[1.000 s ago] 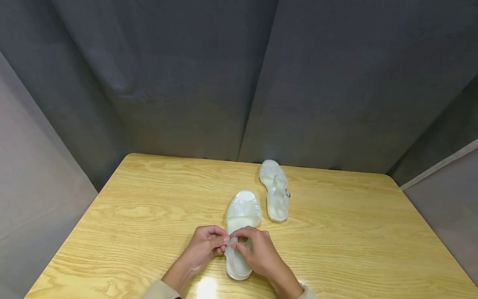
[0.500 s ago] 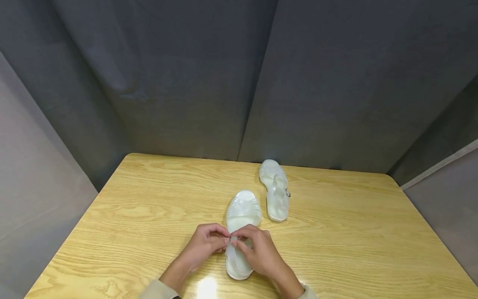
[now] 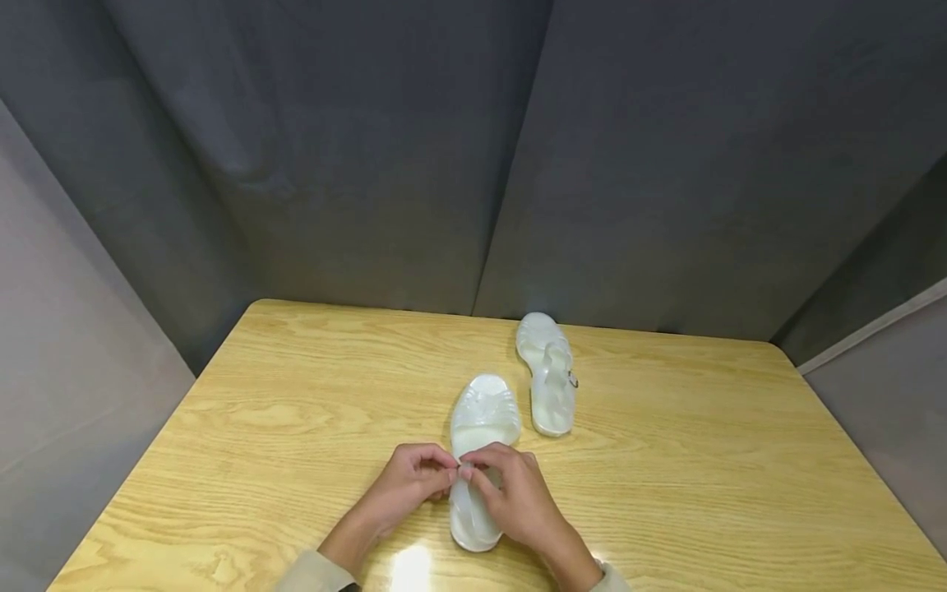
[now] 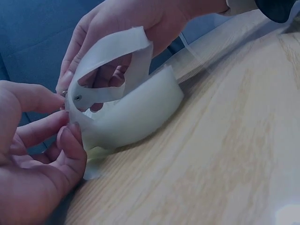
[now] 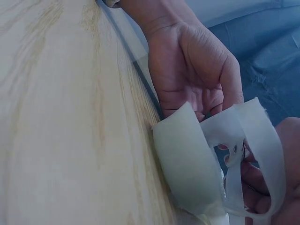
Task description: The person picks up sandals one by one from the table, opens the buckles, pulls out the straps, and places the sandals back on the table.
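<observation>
The nearer pale translucent jelly sandal lies toe-away on the table, under both hands. At its left side my left hand pinches near the small metal buckle between thumb and fingers. From the right, my right hand pinches the ankle strap beside that buckle, fingertips almost meeting the left ones. In the left wrist view the strap arches above the raised heel cup, with a small hole fitting near the buckle. Fingers partly hide the buckle, so whether the strap is threaded cannot be told.
A matching sandal stands farther back and slightly right, its metal buckle sticking out on the right. Both lie on a wood-grain table. Dark grey curtains hang behind the far edge, with lighter panels at the sides.
Both hands stay at the buckle; their fingertips have drawn closer together and the strap piece between them shows less. The sandals have not moved on the table.
</observation>
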Demonstrator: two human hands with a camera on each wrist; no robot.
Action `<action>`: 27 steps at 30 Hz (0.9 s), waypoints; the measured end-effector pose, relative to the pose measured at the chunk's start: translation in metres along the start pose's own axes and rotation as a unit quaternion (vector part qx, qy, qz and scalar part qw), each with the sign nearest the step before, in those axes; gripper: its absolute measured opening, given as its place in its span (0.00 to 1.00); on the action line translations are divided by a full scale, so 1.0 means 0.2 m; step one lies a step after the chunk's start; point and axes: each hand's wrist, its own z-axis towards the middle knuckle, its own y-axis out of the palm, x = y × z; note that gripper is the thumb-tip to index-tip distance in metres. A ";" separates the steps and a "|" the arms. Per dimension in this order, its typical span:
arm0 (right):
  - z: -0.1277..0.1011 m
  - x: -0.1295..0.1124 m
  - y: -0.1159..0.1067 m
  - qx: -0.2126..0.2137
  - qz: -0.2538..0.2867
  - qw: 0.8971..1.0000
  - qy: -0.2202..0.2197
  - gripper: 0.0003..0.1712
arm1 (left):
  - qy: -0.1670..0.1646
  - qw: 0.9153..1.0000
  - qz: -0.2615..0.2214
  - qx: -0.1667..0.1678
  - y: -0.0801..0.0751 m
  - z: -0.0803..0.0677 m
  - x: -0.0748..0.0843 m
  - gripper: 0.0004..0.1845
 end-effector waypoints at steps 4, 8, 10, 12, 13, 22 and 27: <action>0.00 0.00 0.01 0.009 0.001 1.000 0.001 0.09 | -0.002 1.000 -0.003 0.004 0.00 0.00 0.00 0.13; 0.00 0.00 0.01 0.019 0.000 1.000 0.003 0.09 | -0.003 1.000 -0.011 0.007 0.01 0.00 -0.01 0.14; 0.00 0.00 0.02 0.025 -0.001 1.000 0.005 0.09 | -0.004 1.000 -0.013 0.007 0.01 0.01 -0.01 0.14; 0.00 0.00 0.02 0.032 -0.003 0.999 0.006 0.09 | -0.004 1.000 -0.013 0.008 0.00 0.01 -0.01 0.13; 0.00 0.00 0.02 0.036 -0.004 0.999 0.008 0.09 | -0.006 1.000 -0.013 0.008 0.00 0.01 -0.01 0.13; 0.00 -0.02 0.04 0.073 -0.023 0.997 0.015 0.08 | -0.005 1.000 -0.004 0.007 0.00 0.01 -0.01 0.12; 0.00 -0.02 0.05 0.082 -0.032 0.996 0.030 0.07 | -0.002 1.000 -0.001 0.005 0.00 0.01 -0.01 0.11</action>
